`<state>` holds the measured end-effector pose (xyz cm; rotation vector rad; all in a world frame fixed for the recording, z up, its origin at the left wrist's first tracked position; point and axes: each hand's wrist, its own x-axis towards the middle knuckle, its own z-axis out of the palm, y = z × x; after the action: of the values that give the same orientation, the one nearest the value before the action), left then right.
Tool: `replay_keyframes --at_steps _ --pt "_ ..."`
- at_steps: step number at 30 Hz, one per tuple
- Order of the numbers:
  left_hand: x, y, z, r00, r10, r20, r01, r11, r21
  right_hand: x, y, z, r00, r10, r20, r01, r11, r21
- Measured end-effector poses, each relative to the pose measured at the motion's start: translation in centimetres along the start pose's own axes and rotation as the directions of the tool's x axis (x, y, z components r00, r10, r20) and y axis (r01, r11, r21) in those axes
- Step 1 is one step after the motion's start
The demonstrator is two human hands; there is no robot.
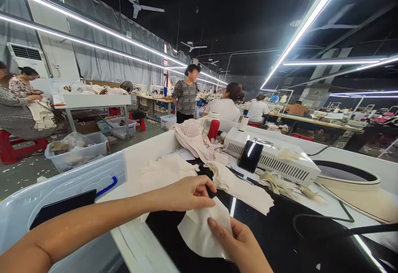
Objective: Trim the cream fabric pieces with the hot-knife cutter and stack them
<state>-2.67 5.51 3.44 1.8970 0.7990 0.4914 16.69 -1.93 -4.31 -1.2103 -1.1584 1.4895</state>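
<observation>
A cream fabric piece [203, 227] hangs between my two hands above the glossy black work surface [264, 240]. My left hand [189, 192] reaches across from the left, its thumb and fingers bent at the cloth's top edge. With the thumb on top, my right hand [238, 242] pinches the cloth's right side; its other fingers are behind it. Just beyond lies a stack of cream fabric pieces [241, 186]. More pale fabric pieces [168, 171] are heaped to the left, close behind my left wrist.
A white metal box [273, 153] stands at the back with a phone [250, 156] leaning on it. A sun visor [351, 182] and a black cable [323, 217] lie right. A clear plastic bin [18, 206] is left of the table. A person [186, 95] stands beyond.
</observation>
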Motion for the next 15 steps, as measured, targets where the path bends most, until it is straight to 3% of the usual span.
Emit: replay_keyframes --at_steps 4,7,15 --pt "0.5 -1.7 1.2 0.992 -0.128 0.001 0.127 0.98 -0.15 -0.2 0.8 -0.4 0.999 0.002 -0.053 0.005 0.991 0.137" --pt "0.2 -2.6 2.2 0.976 -0.217 0.028 0.219 0.962 -0.162 -0.4 0.7 -0.3 0.995 -0.036 -0.091 0.052 0.983 0.177" --pt "0.3 -2.6 2.6 0.975 -0.222 0.028 0.223 0.945 -0.239 -0.8 0.9 -0.9 1.0 0.019 -0.015 -0.017 0.993 0.114"
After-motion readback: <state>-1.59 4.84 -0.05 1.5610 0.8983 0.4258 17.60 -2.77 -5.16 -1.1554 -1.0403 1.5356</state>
